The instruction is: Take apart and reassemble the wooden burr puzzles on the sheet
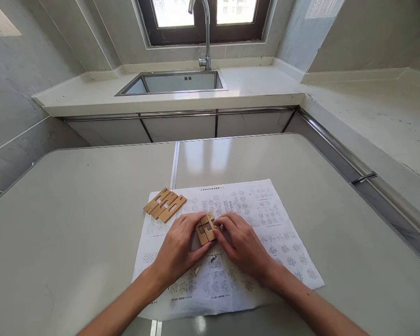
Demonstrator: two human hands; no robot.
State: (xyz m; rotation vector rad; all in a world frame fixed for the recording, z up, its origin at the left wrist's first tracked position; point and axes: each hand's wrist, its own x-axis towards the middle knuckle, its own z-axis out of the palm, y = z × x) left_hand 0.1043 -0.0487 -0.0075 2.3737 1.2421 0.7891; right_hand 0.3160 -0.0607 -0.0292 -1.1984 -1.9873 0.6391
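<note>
The left hand curves around the wooden assembly, its thumb at the near edge and its fingertips at the far edge, the gap between them only as wide as the piece. The right hand pinches the assembly's right side between thumb and bent fingers, the tips drawn close together. The assembly sits between the two hands, above the printed sheet; whether it touches the paper cannot be told. It is compact and blocky, made of smooth, pale brown flat parts fitted together, with small dark openings between them.

Just beyond the left hand, to its left, lie three slotted slats of similar wood, side by side and slanted, with dark numerals at their ends. Under both hands spreads the printed sheet, thin white paper, wrinkled, covered in small line diagrams. Around it is the glossy, pale tabletop. Well beyond the hands are a metal sink and a curved chrome faucet.
</note>
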